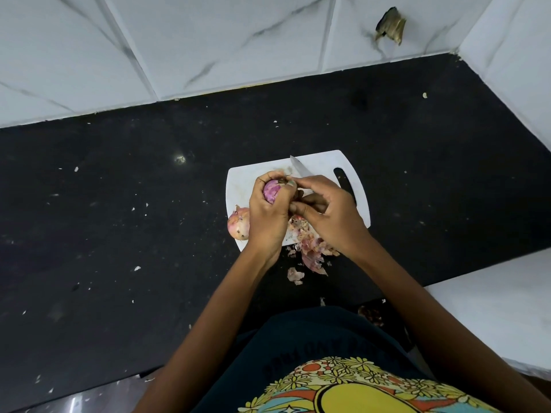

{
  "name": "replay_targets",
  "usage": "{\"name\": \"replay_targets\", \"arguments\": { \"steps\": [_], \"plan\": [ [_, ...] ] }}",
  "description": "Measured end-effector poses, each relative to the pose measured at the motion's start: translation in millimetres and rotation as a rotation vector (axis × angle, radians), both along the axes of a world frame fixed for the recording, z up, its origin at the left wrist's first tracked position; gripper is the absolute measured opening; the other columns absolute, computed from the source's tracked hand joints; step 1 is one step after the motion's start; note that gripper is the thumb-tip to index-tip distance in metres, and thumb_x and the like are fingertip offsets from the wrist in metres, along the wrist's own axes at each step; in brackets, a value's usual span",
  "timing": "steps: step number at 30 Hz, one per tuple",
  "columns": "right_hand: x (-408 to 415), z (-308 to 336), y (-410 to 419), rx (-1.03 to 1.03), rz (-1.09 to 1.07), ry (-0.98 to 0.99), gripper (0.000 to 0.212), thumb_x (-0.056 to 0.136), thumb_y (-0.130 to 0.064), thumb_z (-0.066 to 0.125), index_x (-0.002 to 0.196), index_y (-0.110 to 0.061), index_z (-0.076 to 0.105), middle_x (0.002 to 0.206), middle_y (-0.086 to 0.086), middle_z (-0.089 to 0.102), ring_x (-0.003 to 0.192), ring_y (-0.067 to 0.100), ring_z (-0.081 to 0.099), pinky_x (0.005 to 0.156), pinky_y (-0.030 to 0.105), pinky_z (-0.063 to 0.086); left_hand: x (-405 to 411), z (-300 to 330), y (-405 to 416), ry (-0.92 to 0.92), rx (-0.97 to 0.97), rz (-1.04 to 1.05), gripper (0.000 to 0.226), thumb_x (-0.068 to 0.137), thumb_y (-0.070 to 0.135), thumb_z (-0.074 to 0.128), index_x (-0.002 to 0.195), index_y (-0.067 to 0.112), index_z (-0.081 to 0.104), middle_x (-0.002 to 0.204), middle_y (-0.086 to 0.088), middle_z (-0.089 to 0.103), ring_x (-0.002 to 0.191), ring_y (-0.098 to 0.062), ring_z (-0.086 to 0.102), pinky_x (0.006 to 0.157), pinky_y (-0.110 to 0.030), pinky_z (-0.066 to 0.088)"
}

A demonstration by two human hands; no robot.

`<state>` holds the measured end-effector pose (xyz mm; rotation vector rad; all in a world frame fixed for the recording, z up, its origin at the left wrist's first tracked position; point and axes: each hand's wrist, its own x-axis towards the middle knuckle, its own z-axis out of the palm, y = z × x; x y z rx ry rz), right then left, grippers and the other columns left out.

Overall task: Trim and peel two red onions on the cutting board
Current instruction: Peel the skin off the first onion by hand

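A small white cutting board [325,165] lies on the black counter. My left hand [268,216] grips a purple red onion [272,190] above the board. My right hand [325,213] holds a knife by its dark handle, and its fingertips pinch skin at the onion's top. The knife blade [299,168] points away over the board. A second red onion [238,223], still in its papery skin, sits at the board's near left corner, partly hidden by my left hand.
Loose onion peels [310,251] lie on the board's near edge and spill onto the black counter [119,219]. White tiled walls rise behind and to the right. A white ledge [495,308] sits at the near right.
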<state>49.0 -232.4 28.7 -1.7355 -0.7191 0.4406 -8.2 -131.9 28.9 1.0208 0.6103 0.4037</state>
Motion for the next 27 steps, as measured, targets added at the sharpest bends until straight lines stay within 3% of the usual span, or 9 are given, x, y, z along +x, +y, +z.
{"name": "replay_targets", "arguments": {
  "steps": [2,4,11,15,17,21,24,27],
  "plan": [
    [-2.8,-0.2,1.6,-0.006,-0.004,-0.051,0.042,0.082,-0.007,0.071,0.122,-0.013,0.060,0.111,-0.006,0.058,0.096,0.013,0.066,0.085,0.022,0.053,0.1,-0.6,-0.6,-0.005,-0.010,0.035,0.008,0.085,0.015,0.058,0.088,0.022,0.060,0.095,-0.008,0.060,0.089,-0.031,0.056,0.086,-0.049,0.051],
    [-6.0,-1.0,3.0,-0.001,-0.013,-0.095,0.043,0.080,-0.006,0.072,0.121,-0.010,0.060,0.111,-0.004,0.057,0.093,0.012,0.066,0.082,0.018,0.053,0.2,-1.4,-0.3,-0.006,-0.032,0.070,0.014,0.093,0.012,0.052,0.085,0.020,0.061,0.095,-0.007,0.060,0.091,-0.030,0.055,0.090,-0.053,0.048],
    [-10.2,-2.3,3.9,0.021,-0.042,-0.080,0.044,0.077,-0.006,0.076,0.118,-0.013,0.062,0.113,-0.003,0.057,0.091,0.014,0.066,0.081,0.019,0.054,-0.5,-3.6,1.2,-0.028,-0.017,0.089,0.033,0.100,0.016,0.034,0.084,0.018,0.063,0.093,-0.003,0.063,0.095,-0.026,0.057,0.084,-0.046,0.049],
    [-10.3,2.6,2.3,0.065,-0.061,0.008,0.043,0.077,-0.003,0.074,0.115,-0.021,0.061,0.116,-0.001,0.058,0.090,0.008,0.065,0.081,0.018,0.053,1.1,-0.2,4.3,0.003,-0.080,0.050,0.039,0.103,0.016,0.027,0.096,0.017,0.066,0.099,0.000,0.067,0.097,-0.017,0.064,0.081,-0.035,0.055],
    [-8.9,4.9,-0.1,0.078,-0.065,0.069,0.043,0.079,-0.002,0.072,0.116,-0.020,0.060,0.118,-0.001,0.059,0.092,0.008,0.065,0.080,0.018,0.053,-0.5,0.1,6.5,-0.046,-0.150,-0.008,0.037,0.103,0.017,0.028,0.106,0.014,0.064,0.105,-0.001,0.065,0.096,-0.013,0.063,0.077,-0.028,0.056],
    [-7.0,6.1,-3.6,0.086,-0.071,0.115,0.041,0.082,-0.003,0.070,0.120,-0.015,0.060,0.119,0.001,0.059,0.095,0.012,0.066,0.081,0.024,0.055,-3.3,1.2,7.1,-0.106,-0.160,-0.118,0.026,0.102,0.015,0.036,0.115,0.013,0.058,0.110,-0.004,0.059,0.094,-0.012,0.062,0.078,-0.027,0.054],
    [-6.2,6.1,-4.0,0.086,-0.064,0.078,0.041,0.083,-0.003,0.068,0.119,-0.020,0.059,0.119,0.001,0.059,0.101,0.016,0.065,0.089,0.033,0.055,-2.7,1.8,4.0,-0.124,-0.113,-0.145,0.027,0.085,0.007,0.059,0.111,0.016,0.056,0.101,-0.007,0.060,0.088,-0.016,0.062,0.080,-0.031,0.054],
    [-6.2,3.8,-3.8,0.060,-0.057,0.031,0.043,0.081,-0.001,0.069,0.120,-0.019,0.059,0.119,0.000,0.059,0.101,0.016,0.065,0.090,0.035,0.054,-2.2,1.2,1.8,-0.090,-0.053,-0.106,0.035,0.072,0.004,0.065,0.102,0.020,0.058,0.098,-0.006,0.061,0.091,-0.023,0.061,0.085,-0.038,0.054]
  ]
}}
